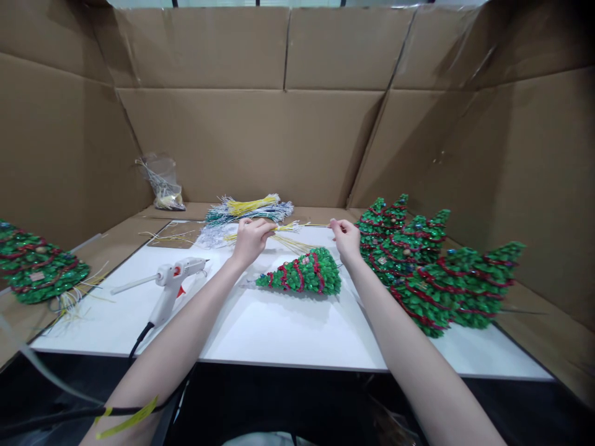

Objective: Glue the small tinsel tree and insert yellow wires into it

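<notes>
My left hand (252, 240) is closed around a bundle of thin yellow wires (289, 228) with white ends, above the back of the white board (288, 334). To its right, my right hand (346, 239) pinches the end of a thin yellow wire (318, 225) that stretches across from the bundle. Below and between the hands, a small green Christmas tree (302, 274) with red garland lies on its side, tip to the left. Neither hand touches the tree. My fingers partly hide the bundle.
A white glue gun (171, 288) lies left of my forearm, its black cord running down. Behind are wire bundles (251, 209) and a plastic bag (163, 186). Several decorated trees (418, 266) stand at right; another tree (39, 263) is far left. Cardboard walls (251, 142) enclose the board.
</notes>
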{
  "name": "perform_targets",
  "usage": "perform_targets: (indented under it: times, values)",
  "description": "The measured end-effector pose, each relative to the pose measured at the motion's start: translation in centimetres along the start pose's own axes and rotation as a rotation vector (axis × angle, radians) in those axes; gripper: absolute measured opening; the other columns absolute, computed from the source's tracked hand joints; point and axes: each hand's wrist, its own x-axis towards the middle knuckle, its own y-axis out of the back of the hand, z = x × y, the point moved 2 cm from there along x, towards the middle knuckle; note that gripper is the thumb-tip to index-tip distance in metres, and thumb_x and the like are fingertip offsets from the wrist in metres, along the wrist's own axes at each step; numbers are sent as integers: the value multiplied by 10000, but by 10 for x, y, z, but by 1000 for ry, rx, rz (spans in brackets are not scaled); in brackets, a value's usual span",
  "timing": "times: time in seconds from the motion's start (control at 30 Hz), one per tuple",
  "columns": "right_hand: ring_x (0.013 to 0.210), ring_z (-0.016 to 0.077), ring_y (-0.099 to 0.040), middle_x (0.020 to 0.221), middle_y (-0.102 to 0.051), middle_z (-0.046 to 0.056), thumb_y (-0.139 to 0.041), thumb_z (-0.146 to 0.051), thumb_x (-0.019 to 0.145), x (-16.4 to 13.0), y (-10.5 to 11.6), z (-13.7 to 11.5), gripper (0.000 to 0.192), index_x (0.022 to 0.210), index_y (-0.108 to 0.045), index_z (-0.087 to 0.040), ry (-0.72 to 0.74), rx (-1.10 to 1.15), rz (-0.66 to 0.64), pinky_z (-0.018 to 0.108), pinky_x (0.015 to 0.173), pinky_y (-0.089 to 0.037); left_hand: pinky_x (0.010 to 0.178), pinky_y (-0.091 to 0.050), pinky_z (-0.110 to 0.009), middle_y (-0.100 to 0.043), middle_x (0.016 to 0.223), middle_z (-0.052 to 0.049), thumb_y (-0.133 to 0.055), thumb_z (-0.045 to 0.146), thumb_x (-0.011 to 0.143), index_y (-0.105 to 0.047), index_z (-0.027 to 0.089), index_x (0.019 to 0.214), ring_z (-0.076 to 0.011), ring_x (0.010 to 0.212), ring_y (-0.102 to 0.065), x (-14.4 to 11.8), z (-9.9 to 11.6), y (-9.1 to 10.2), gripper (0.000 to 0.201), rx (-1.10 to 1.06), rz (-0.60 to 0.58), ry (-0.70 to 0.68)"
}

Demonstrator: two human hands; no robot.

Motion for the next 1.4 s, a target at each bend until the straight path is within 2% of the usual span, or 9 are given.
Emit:
perform_targets:
  times: [0.17, 0.27, 0.4, 0.57, 0.63, 0.83, 1.0, 1.1, 1.4]
  values:
    - [536, 132, -394, 527, -439, -15, -446, -638, 754, 7, 15, 11, 491, 585, -497, -179, -105, -5, 285, 277, 534, -355, 829, -310, -336, -689, 926, -14, -534, 253, 864, -648, 246, 954, -163, 822, -597, -1, -10, 1, 145, 30, 49, 99]
    - [527, 128, -390, 529, -444, -14, -416, -642, 766, 8, 19, 14, 499, 597, -491, -179, -157, -21, 349, 272, 533, -349, 825, -315, -327, -687, 904, -17, -521, 255, 870, -652, 240, 951, -166, 816, -598, -1, -17, 2, 154, 36, 84, 167]
    - [531, 128, -408, 545, -496, 4, -436, -635, 751, 4, 13, 13, 500, 610, -532, -165, -182, -68, 228, 263, 531, -340, 828, -311, -326, -685, 902, -12, -525, 268, 868, -656, 252, 963, -169, 829, -595, -2, -20, 3, 162, 26, 103, 178]
    - [521, 137, -433, 498, -515, 7, -548, -613, 661, -4, 5, 12, 498, 673, -674, -131, -194, -176, -139, 259, 516, -315, 833, -305, -328, -685, 908, -8, -518, 261, 873, -650, 253, 978, -160, 828, -594, 0, -15, 5, 169, -3, 118, 162]
    - [492, 128, -412, 453, -483, -7, -599, -598, 618, -6, 4, 9, 490, 693, -709, -127, -192, -185, -218, 258, 506, -304, 841, -303, -327, -685, 926, -10, -522, 267, 872, -650, 245, 963, -156, 836, -595, 0, -12, 4, 158, -23, 89, 147]
    - [510, 103, -332, 501, -381, -45, -549, -534, 720, -10, -3, -15, 508, 996, -695, -133, 24, 49, -360, 242, 509, -321, 839, -307, -316, -687, 917, -6, -538, 270, 864, -649, 235, 952, -151, 856, -594, 0, -4, -3, 146, -101, -66, 35]
    - [538, 105, -366, 540, -416, -29, -596, -454, 688, -9, -7, -14, 339, 728, -680, -129, 84, 32, -395, 240, 514, -318, 845, -308, -315, -682, 884, 3, -549, 267, 858, -647, 235, 954, -144, 824, -592, 0, -2, -6, 141, -103, -80, -1]
    - [533, 111, -370, 527, -411, -32, -561, -443, 711, -5, -5, -6, 312, 689, -643, -142, 47, 16, -285, 245, 523, -327, 824, -312, -313, -684, 882, 7, -565, 254, 848, -648, 231, 950, -143, 817, -594, 0, -5, -5, 133, -83, -63, -1]
    - [550, 131, -405, 554, -433, -26, -497, -375, 772, 6, 19, 6, 236, 638, -483, -182, -122, -63, 331, 271, 592, -358, 789, -326, -318, -690, 923, 0, -564, 228, 843, -645, 241, 928, -161, 839, -604, -1, -15, -3, 118, -21, 9, 113]
